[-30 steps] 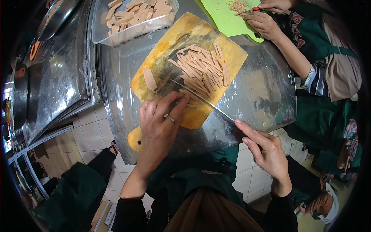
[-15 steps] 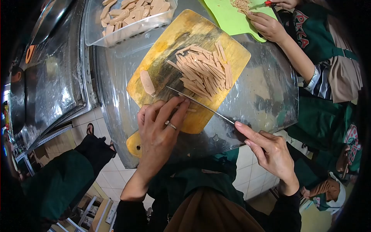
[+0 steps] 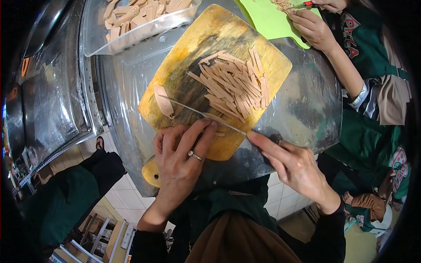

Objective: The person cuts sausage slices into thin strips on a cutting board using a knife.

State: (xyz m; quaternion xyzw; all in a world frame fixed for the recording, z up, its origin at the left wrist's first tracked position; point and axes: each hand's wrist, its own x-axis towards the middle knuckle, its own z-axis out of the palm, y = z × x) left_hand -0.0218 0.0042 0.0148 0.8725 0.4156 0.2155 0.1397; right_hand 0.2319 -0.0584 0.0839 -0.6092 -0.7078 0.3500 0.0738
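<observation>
My right hand (image 3: 296,166) grips a knife (image 3: 188,108), its handle hidden in the fingers. The thin blade slants across a wooden cutting board (image 3: 237,28), passing right by the fingertips of my left hand (image 3: 179,160). Those bent fingers, one wearing a ring, press down on a pale sausage slice (image 3: 219,134) that they mostly cover. Beyond the blade lies a heap of sausage strips (image 3: 232,83). Another whole sausage slice (image 3: 163,101) rests at the board's left, with the knife tip over it.
A clear plastic container (image 3: 144,33) of sausage slices stands at the upper left of the metal table (image 3: 307,105). At upper right, a co-worker's hand (image 3: 312,28) is at a green cutting board (image 3: 263,19) with chopped food and a red-handled knife (image 3: 305,4). Other people stand around.
The knife and my right hand have moved left, so the tip now reaches over the whole slice. My left hand stays pressed in nearly the same place.
</observation>
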